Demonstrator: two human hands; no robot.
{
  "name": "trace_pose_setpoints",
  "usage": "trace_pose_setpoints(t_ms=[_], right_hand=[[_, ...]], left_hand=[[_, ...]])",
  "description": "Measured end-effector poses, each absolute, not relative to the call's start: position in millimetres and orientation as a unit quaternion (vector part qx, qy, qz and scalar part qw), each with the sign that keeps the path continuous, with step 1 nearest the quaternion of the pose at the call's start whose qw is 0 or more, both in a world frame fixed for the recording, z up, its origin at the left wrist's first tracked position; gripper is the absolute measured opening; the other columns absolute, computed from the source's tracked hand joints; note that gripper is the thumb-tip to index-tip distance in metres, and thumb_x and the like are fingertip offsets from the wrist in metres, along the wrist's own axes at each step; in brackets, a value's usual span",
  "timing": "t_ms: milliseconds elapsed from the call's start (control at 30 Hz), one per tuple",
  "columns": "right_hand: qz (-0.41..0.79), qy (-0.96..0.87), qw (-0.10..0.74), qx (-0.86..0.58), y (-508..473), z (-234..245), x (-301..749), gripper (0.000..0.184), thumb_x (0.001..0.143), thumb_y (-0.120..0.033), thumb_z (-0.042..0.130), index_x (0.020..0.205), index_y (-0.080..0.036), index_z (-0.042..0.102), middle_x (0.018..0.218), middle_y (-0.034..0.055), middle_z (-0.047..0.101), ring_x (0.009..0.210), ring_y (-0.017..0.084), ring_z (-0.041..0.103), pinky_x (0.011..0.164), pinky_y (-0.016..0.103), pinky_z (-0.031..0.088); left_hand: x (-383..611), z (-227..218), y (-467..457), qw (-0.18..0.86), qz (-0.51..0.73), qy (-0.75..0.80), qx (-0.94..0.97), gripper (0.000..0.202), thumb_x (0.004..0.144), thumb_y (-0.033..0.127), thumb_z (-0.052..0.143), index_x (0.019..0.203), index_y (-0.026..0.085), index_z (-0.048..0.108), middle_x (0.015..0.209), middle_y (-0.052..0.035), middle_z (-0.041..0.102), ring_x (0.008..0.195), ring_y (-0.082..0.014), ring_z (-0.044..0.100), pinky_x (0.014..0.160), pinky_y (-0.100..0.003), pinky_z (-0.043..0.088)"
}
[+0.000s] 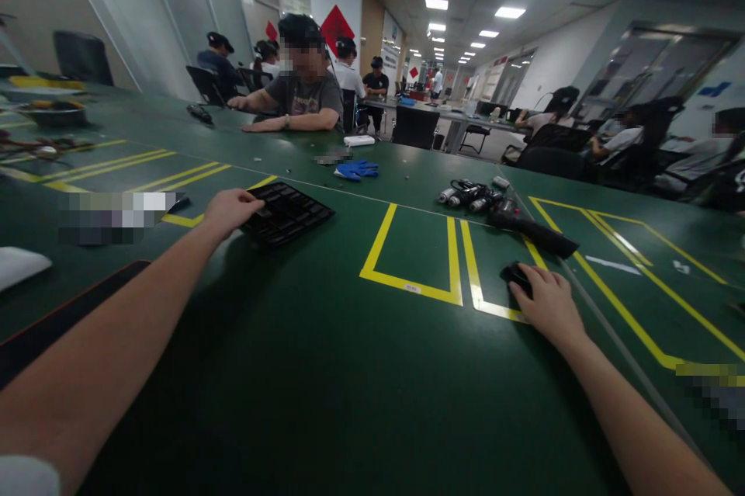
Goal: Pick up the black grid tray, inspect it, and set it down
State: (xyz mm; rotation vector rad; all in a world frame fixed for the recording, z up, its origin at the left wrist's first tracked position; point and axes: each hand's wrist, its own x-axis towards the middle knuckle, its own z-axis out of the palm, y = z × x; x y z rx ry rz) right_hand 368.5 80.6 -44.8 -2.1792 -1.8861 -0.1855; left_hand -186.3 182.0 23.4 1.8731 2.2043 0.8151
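Observation:
My left hand (229, 213) is closed on the near left edge of a flat black panel with a grid of raised ribs (294, 210). The panel is slightly tilted, and I cannot tell whether its far side touches the table. Farther right, my right hand (550, 300) is closed round a small dark object (513, 273), mostly covered by the fingers and too dark to name. It is at the right yellow-taped rectangle (478, 294). Just beyond this hand lies a black electric screwdriver-like tool (538, 234).
Black-and-silver cylindrical tools (457, 193) lie beyond the taped rectangles. A blue glove (356, 169) and a white case (359, 140) are farther back on the green table (349, 395). Across it a co-worker (308, 88) sits with forearms on the tabletop. A bowl (57, 114) stands far left.

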Motion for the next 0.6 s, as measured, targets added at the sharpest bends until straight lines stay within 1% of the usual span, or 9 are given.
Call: trace_pose_setpoints(t_ms=[67, 133, 167, 233, 300, 400, 433, 533, 600], right_hand=[[-0.089, -0.64, 0.146, -0.749, 83, -49, 371, 0.058, 0.082, -0.044, 0.037, 0.128, -0.011, 0.048, 0.132, 0.0171, 0.049, 0.124, 0.038, 0.035, 0.098, 0.054, 0.035], [-0.109, -0.625, 0.164, -0.755, 87, -53, 375, 0.061, 0.08, -0.044, 0.038, 0.128, -0.008, 0.047, 0.134, 0.0179, 0.047, 0.127, 0.038, 0.033, 0.101, 0.054, 0.032], [-0.107, -0.621, 0.169, -0.758, 89, -54, 378, 0.061, 0.08, -0.045, 0.039, 0.127, -0.006, 0.048, 0.133, 0.0184, 0.049, 0.126, 0.038, 0.034, 0.102, 0.053, 0.031], [-0.086, -0.625, 0.176, -0.755, 93, -57, 382, 0.059, 0.079, -0.043, 0.04, 0.122, -0.004, 0.051, 0.126, 0.0192, 0.055, 0.121, 0.035, 0.041, 0.103, 0.05, 0.03], [-0.058, -0.631, 0.19, -0.75, 95, -56, 383, 0.055, 0.077, -0.041, 0.043, 0.117, -0.005, 0.054, 0.117, 0.0188, 0.06, 0.114, 0.033, 0.049, 0.103, 0.049, 0.031], [0.004, -0.631, 0.232, -0.74, 92, -52, 371, 0.05, 0.074, -0.04, 0.049, 0.113, -0.011, 0.058, 0.111, 0.0164, 0.062, 0.11, 0.033, 0.051, 0.098, 0.051, 0.036], [0.034, -0.636, 0.252, -0.729, 90, -49, 362, 0.049, 0.074, -0.041, 0.05, 0.113, -0.014, 0.058, 0.111, 0.0153, 0.062, 0.109, 0.032, 0.051, 0.095, 0.051, 0.039], [0.118, -0.653, 0.318, -0.677, 75, -42, 321, 0.048, 0.076, -0.043, 0.05, 0.117, -0.019, 0.056, 0.114, 0.0124, 0.06, 0.107, 0.03, 0.053, 0.089, 0.05, 0.044], [0.154, -0.676, 0.335, -0.637, 63, -40, 292, 0.047, 0.076, -0.041, 0.052, 0.117, -0.019, 0.056, 0.115, 0.0116, 0.06, 0.109, 0.028, 0.052, 0.093, 0.049, 0.043]], left_hand=[[-190, 18, 185, 0.031, 0.195, 0.777, 0.597, 0.028, 0.072, 0.038, 0.06, 0.061, 0.012, 0.056, 0.07, -0.0124, 0.061, 0.094, -0.0366, 0.058, 0.081, -0.05, 0.044], [-188, 15, 188, 0.026, 0.142, 0.771, 0.62, 0.032, 0.069, 0.041, 0.062, 0.055, 0.013, 0.054, 0.067, -0.0122, 0.06, 0.096, -0.038, 0.058, 0.084, -0.051, 0.042], [-186, 16, 189, 0.025, 0.126, 0.766, 0.63, 0.034, 0.069, 0.042, 0.061, 0.053, 0.014, 0.052, 0.064, -0.0103, 0.059, 0.097, -0.0368, 0.058, 0.085, -0.05, 0.041], [-181, 18, 189, 0.02, 0.097, 0.762, 0.64, 0.037, 0.071, 0.044, 0.059, 0.051, 0.014, 0.049, 0.06, -0.0071, 0.056, 0.097, -0.0341, 0.059, 0.085, -0.045, 0.042], [-171, 20, 186, 0.011, 0.068, 0.769, 0.635, 0.036, 0.073, 0.043, 0.057, 0.053, 0.014, 0.049, 0.063, -0.0084, 0.058, 0.094, -0.0334, 0.061, 0.079, -0.041, 0.044], [-145, 19, 176, 0.011, 0.056, 0.766, 0.64, 0.034, 0.072, 0.046, 0.058, 0.063, 0.014, 0.056, 0.079, -0.0148, 0.064, 0.087, -0.0334, 0.062, 0.07, -0.039, 0.047], [-133, 17, 170, 0.015, 0.066, 0.753, 0.654, 0.034, 0.072, 0.048, 0.058, 0.069, 0.014, 0.058, 0.084, -0.0152, 0.064, 0.087, -0.0327, 0.062, 0.069, -0.038, 0.047], [-84, 7, 150, 0.051, 0.126, 0.673, 0.727, 0.039, 0.07, 0.048, 0.06, 0.09, 0.014, 0.062, 0.093, -0.0122, 0.064, 0.088, -0.0287, 0.061, 0.072, -0.035, 0.046], [-49, 1, 131, 0.101, 0.176, 0.597, 0.776, 0.04, 0.071, 0.044, 0.06, 0.098, 0.015, 0.061, 0.094, -0.0099, 0.063, 0.087, -0.0248, 0.06, 0.074, -0.034, 0.045]])
